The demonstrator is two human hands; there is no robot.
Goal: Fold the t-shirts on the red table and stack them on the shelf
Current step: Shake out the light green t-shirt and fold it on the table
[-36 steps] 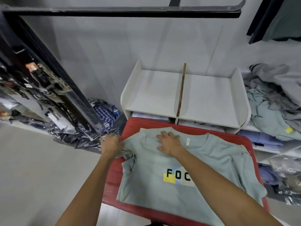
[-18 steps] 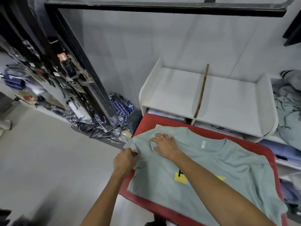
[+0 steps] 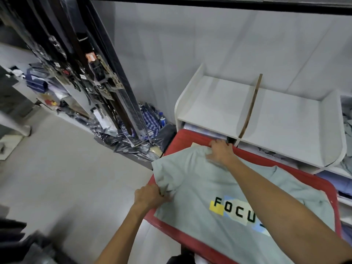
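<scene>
The pale green cotton t-shirt (image 3: 219,189) with a printed chest graphic lies face up on the red table (image 3: 192,137), spread flat. The left hand (image 3: 150,195) is closed on a bunch of fabric at the sleeve seam, at the table's left edge. The right hand (image 3: 221,151) presses flat, fingers spread, on the shoulder at the far edge, gripping nothing. The sleeve overhangs the left edge, between the two hands. The shirt's long axis runs from the far edge toward the near edge. The left hand is nearer the sleeve, so the fold inward likely starts there. The white divided shelf (image 3: 285,119) stands just beyond the far edge, its top bare.
</scene>
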